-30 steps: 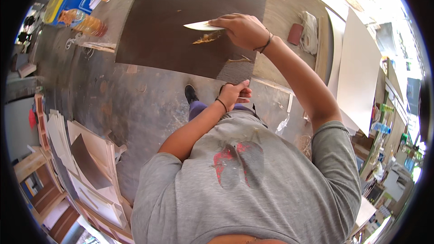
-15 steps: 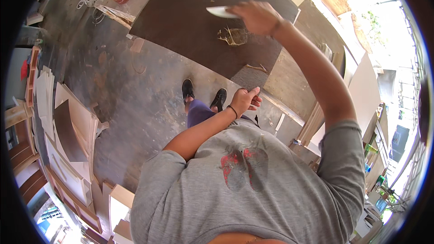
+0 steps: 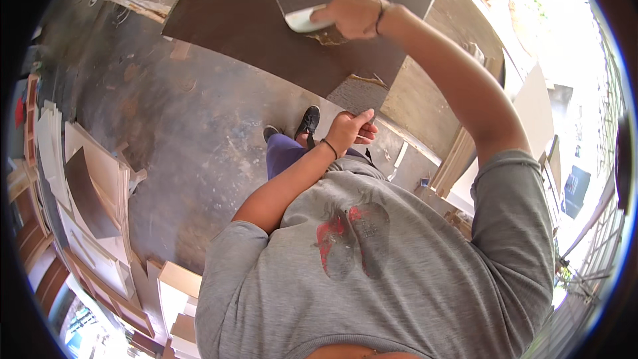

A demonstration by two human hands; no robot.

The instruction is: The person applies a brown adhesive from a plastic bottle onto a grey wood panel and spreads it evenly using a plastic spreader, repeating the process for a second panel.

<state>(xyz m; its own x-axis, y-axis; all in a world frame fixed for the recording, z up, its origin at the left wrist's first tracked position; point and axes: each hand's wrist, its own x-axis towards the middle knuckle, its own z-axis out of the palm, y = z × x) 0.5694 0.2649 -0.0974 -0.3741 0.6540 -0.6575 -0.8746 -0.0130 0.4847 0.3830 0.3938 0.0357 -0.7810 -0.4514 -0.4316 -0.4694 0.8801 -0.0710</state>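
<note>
Gripping the scraper [image 3: 302, 20], which points left, the right hand [image 3: 355, 13]'s nearer the goo [image 3: 330, 38] on the sheet [image 3: 232, 20], just bodyward of the blade. Left hand [image 3: 352, 131]'s curled, can't tell if it's holding anything.

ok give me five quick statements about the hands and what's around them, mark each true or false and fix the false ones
1. The right hand holds a pale, flat tool over the dark sheet. True.
2. The left hand is farther from the body than the right hand. False: the left hand is close to the waist, while the right arm reaches farther out.
3. A yellowish patch shows on the dark sheet near the tool. True.
4. The shirt is plain blue. False: it is grey with a dark and red print.
5. A dark band circles each wrist. True.
</note>
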